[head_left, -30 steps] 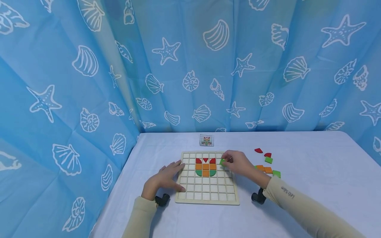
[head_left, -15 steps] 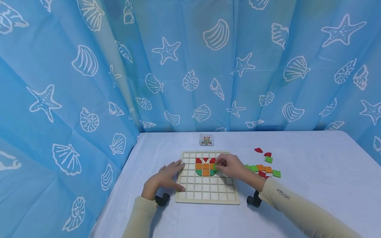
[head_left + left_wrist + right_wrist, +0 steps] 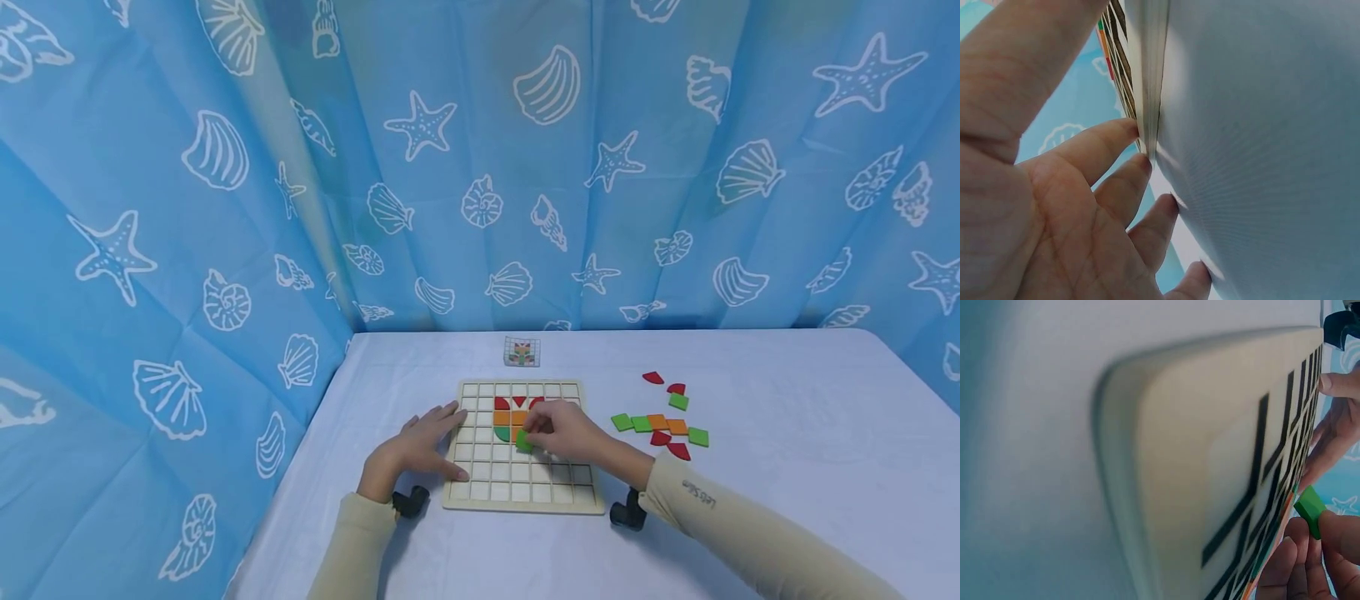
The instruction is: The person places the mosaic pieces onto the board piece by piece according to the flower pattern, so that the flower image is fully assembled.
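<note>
A pale wooden grid board (image 3: 480,492) lies on the white table. On it, red, orange and green tiles form a tulip shape, with an orange tile (image 3: 502,418) at its left side. My right hand (image 3: 566,429) pinches a green square tile (image 3: 523,441) between thumb and fingers, over the lower part of the tulip. In the right wrist view the green tile (image 3: 1311,510) stands tilted at the fingertips, close over the board. My left hand (image 3: 420,446) rests with spread fingers along the board's left edge; the left wrist view has its fingertips at the board's side (image 3: 1147,81).
Right of the board lie loose tiles: several green squares (image 3: 622,422), orange squares (image 3: 677,427) and red pieces (image 3: 653,378). A small pattern card (image 3: 521,352) with a coloured flower stands behind the board. A blue shell-print curtain (image 3: 480,167) hangs behind the table.
My right hand has carried the green tile left and toward me, from the board's upper right to the bottom of the tulip. The left hand has stayed in place.
</note>
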A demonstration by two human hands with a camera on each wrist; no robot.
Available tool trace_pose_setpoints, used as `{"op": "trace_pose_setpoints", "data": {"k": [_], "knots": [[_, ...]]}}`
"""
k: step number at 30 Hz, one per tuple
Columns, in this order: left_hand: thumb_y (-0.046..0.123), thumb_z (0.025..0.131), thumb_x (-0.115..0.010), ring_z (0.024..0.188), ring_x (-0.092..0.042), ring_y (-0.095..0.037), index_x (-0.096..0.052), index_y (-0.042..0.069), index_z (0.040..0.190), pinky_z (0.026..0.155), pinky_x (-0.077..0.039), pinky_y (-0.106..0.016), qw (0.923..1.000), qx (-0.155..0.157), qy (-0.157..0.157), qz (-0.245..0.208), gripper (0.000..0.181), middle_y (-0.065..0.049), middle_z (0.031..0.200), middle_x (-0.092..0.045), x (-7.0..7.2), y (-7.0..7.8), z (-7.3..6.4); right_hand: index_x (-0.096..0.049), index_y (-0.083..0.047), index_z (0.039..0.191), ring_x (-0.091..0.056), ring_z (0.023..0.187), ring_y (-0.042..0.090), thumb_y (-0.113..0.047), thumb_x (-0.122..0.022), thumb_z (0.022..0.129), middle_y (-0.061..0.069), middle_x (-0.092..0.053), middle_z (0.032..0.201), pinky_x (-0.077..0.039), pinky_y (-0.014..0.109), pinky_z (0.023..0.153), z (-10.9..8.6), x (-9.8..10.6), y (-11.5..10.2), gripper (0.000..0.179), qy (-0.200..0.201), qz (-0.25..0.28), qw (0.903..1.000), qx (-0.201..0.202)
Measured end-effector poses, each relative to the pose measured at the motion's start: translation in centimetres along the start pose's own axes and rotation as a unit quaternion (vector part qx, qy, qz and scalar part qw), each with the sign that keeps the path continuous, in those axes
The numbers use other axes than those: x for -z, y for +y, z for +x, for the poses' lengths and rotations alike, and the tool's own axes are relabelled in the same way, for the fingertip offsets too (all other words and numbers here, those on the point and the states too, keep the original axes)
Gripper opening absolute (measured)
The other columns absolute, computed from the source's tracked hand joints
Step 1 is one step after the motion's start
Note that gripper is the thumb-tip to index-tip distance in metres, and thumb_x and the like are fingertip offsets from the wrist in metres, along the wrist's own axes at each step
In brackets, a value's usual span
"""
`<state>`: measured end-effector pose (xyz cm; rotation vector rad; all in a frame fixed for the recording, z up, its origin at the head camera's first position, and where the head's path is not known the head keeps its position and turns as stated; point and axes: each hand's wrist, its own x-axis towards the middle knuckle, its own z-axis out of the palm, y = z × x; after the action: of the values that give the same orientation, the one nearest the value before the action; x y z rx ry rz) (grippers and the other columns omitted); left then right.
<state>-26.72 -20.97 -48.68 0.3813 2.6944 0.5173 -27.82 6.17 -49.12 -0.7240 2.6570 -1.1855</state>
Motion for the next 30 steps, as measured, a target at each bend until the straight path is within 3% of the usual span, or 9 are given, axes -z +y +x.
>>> {"op": "trace_pose_setpoints", "data": {"k": [21, 30], "knots": [[0.049, 0.072, -0.085, 0.154, -0.015, -0.03, -0.031, 0.019, 0.156, 0.123, -0.012, -0.059, 1.0, -0.005, 0.003, 0.0, 0.104, -0.004, 0.166, -0.021, 0.3, 0.3, -0.3, -0.071, -0.016, 0.088, -0.057, 0.075, 0.007, -0.011, -0.077, 0.085, -0.008, -0.065, 0.081, -0.052, 0.021, 0.069, 0.2, -1.0, -0.5, 0.007, -0.037, -0.063, 0.9973, 0.004], [0.048, 0.072, -0.085, 0.153, -0.016, -0.031, -0.031, 0.018, 0.156, 0.123, -0.013, -0.059, 1.0, -0.006, 0.0, 0.0, 0.104, -0.005, 0.165, -0.022, 0.2, 0.2, -0.2, -0.071, -0.015, 0.085, -0.056, 0.074, 0.009, -0.012, -0.08, 0.082, -0.009, -0.063, 0.077, -0.05, 0.021, 0.066, 0.0, -1.1, -0.7, 0.01, -0.048, -0.057, 0.9972, -0.007]]}}
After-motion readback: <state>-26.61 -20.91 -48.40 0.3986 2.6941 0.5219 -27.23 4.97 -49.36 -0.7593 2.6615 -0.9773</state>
